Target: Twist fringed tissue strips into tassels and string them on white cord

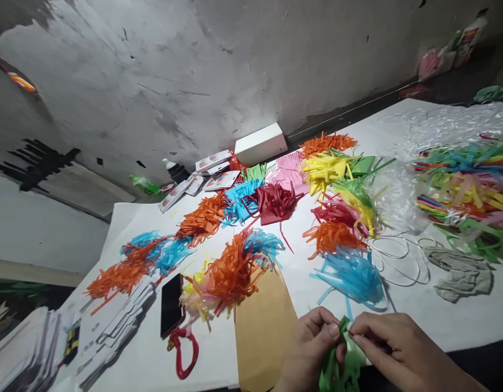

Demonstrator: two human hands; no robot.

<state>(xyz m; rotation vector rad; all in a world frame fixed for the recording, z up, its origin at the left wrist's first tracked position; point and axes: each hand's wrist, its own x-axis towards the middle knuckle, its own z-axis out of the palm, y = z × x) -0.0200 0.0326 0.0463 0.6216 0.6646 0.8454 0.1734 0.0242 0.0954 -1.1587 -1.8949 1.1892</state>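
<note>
My left hand is closed around a green tissue paper tassel at the table's front edge; its fringe hangs below the fingers. My right hand pinches at the tassel's narrow twisted top, fingertips almost meeting those of the left. Just beyond my hands lies a light-blue tassel, with an orange one behind it. Loops of thin white cord rest to the right of these. A brown paper sheet lies left of my left hand, under a fringed orange tassel.
A phone with a red wrist strap lies on the left. Paper stacks and white packets stand near a white box. Plastic-wrapped bundles of coloured strips and a grey cloth are on the right.
</note>
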